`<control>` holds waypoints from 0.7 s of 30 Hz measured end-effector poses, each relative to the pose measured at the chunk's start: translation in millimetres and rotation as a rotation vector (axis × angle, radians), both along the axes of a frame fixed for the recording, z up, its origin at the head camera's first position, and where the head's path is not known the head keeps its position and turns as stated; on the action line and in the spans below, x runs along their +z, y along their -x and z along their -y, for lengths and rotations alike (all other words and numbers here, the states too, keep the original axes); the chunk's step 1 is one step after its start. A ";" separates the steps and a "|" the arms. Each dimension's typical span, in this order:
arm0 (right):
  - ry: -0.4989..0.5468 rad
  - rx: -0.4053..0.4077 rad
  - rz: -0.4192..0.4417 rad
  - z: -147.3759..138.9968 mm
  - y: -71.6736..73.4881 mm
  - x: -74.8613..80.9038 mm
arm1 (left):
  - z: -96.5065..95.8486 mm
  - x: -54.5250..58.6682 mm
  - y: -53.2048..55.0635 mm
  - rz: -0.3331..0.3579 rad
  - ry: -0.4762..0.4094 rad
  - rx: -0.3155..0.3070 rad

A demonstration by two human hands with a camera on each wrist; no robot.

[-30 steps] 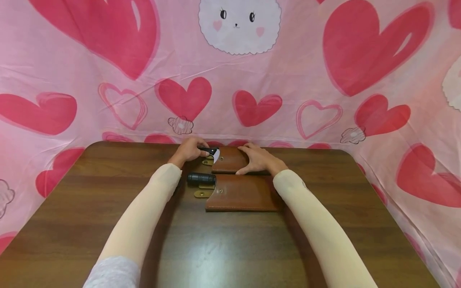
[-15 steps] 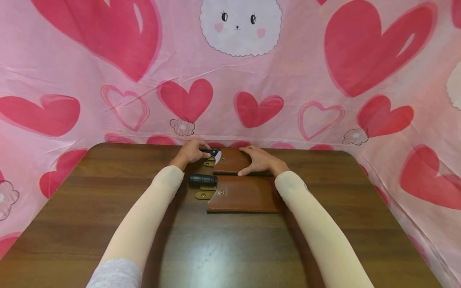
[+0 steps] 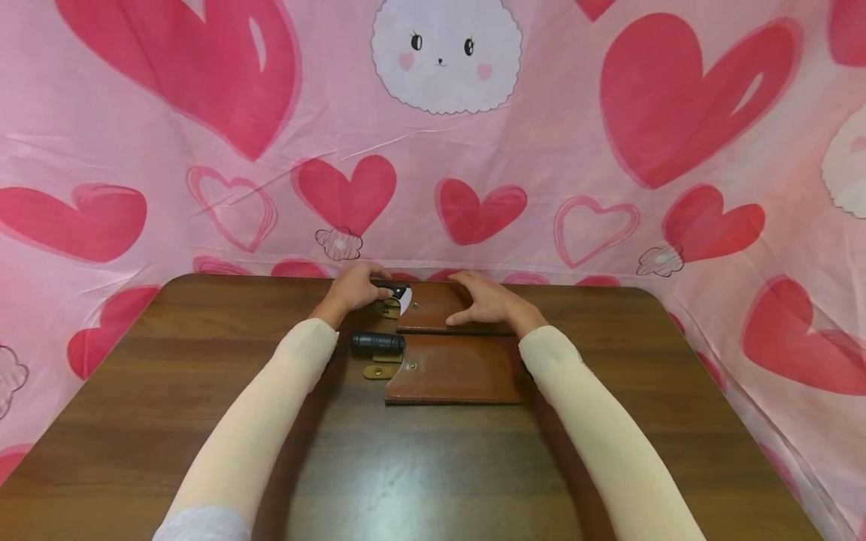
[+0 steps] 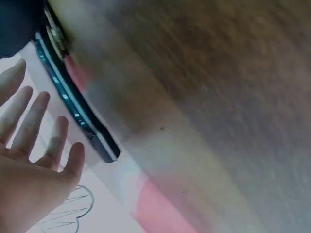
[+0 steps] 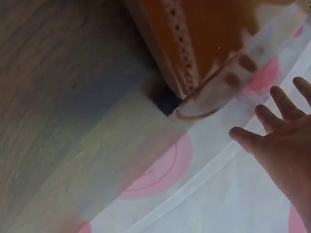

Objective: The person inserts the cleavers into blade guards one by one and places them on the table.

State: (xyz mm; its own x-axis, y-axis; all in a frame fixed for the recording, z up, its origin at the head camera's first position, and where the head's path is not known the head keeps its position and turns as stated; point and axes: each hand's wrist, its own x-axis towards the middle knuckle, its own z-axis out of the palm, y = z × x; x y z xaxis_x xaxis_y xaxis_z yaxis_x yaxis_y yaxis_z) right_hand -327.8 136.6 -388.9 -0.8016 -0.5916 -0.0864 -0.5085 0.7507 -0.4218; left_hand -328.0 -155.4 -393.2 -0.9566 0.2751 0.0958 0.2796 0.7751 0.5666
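A knife with a black riveted handle [image 3: 395, 290] and a pale strip of blade lies in the rear brown leather sheath [image 3: 433, 309]. My left hand [image 3: 355, 287] is at the handle, thumb beside it. The left wrist view shows that hand [image 4: 36, 155] with extended fingers alongside the dark handle [image 4: 73, 107]. My right hand [image 3: 489, 300] spreads over the rear sheath, its thumb toward the near edge. In the right wrist view the right hand [image 5: 284, 138] has straight fingers beside the sheath's stitched corner [image 5: 189, 63].
Nearer to me lies a second brown leather sheath [image 3: 460, 372], with a ribbed black handle [image 3: 376, 343] at its left end and a tan snap strap [image 3: 379, 372]. Both sit on the dark wooden table [image 3: 406, 466]. A pink heart-print cloth [image 3: 413, 135] hangs behind the table.
The head view shifts slightly, so everything sits a little lower in it. Both hands stay at the rear sheath, and the sheaths keep their places.
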 end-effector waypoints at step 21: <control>-0.068 -0.130 -0.286 -33.0 -35.1 19.7 | 58.0 26.5 -53.9 -0.256 0.162 0.049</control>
State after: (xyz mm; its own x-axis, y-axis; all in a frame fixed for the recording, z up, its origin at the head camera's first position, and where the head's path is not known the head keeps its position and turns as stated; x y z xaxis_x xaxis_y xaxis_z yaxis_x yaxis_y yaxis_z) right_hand -292.7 169.6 -369.1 -0.8674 -0.4835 0.1178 -0.4976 0.8386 -0.2218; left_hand -274.1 -213.4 -366.7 -0.9197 0.2604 0.2939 0.3572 0.8658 0.3504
